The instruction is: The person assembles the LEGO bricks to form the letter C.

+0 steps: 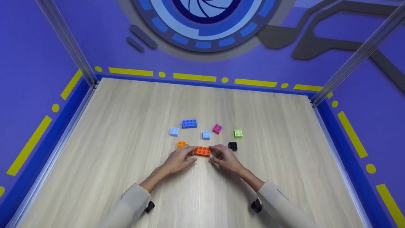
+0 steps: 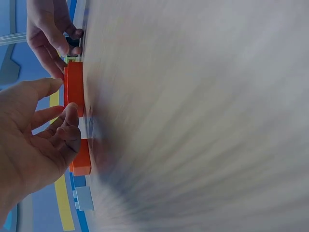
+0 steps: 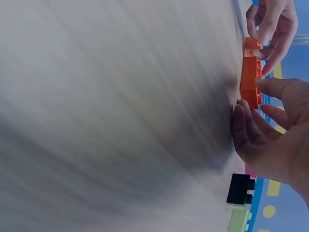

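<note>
- The long orange brick (image 1: 202, 151) lies flat on the wooden table (image 1: 110, 152), at 6 o'clock of the brick cluster.
- The left hand (image 1: 178, 160) pinches its left end, fingers curled.
- The right hand (image 1: 225, 159) pinches its right end, thumb and fingers bent round it.
- A small orange brick (image 1: 181, 144) sits at 10 o'clock from it, a black brick (image 1: 232, 146) at 2 o'clock.

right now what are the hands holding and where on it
Both hold the long orange brick by its ends: left hand at its left end, right hand at its right.
</note>
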The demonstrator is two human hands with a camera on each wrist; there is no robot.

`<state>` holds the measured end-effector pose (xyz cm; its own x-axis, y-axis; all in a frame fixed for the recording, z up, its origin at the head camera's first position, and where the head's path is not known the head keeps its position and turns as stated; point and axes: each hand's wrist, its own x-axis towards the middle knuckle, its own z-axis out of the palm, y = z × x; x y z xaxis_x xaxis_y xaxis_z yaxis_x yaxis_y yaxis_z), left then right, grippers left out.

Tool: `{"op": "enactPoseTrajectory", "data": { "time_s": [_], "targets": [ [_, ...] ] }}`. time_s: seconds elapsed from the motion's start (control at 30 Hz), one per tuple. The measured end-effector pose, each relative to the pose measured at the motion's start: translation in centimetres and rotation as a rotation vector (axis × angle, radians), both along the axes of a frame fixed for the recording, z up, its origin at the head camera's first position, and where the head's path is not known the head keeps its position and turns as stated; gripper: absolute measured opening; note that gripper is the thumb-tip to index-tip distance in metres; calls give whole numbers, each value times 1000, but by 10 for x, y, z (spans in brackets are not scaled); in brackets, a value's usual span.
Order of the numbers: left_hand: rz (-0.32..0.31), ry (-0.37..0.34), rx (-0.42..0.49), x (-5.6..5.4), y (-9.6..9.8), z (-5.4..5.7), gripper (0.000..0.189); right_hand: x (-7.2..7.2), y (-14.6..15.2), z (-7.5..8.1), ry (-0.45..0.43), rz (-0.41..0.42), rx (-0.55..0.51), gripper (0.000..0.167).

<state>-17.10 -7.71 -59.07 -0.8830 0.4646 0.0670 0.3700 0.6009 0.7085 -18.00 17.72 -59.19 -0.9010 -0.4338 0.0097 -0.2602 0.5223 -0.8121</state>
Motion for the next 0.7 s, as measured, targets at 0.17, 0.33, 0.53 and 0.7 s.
{"op": "enactPoseTrajectory", "data": {
  "time_s": [0.17,0.33,0.53,0.7],
  "targets": [
    [-11,3,0,2,-1,0,44,3,-3,-2,48,-28,37,40],
    [-23,-1,9,4,0,0,41,7,-2,-3,83,-37,39,38],
    [-26,9,16,5,0,1,38,8,-1,-2,86,-26,48,39],
    [-20,20,18,5,1,0,43,4,2,5,65,10,71,46]
  ]
}}
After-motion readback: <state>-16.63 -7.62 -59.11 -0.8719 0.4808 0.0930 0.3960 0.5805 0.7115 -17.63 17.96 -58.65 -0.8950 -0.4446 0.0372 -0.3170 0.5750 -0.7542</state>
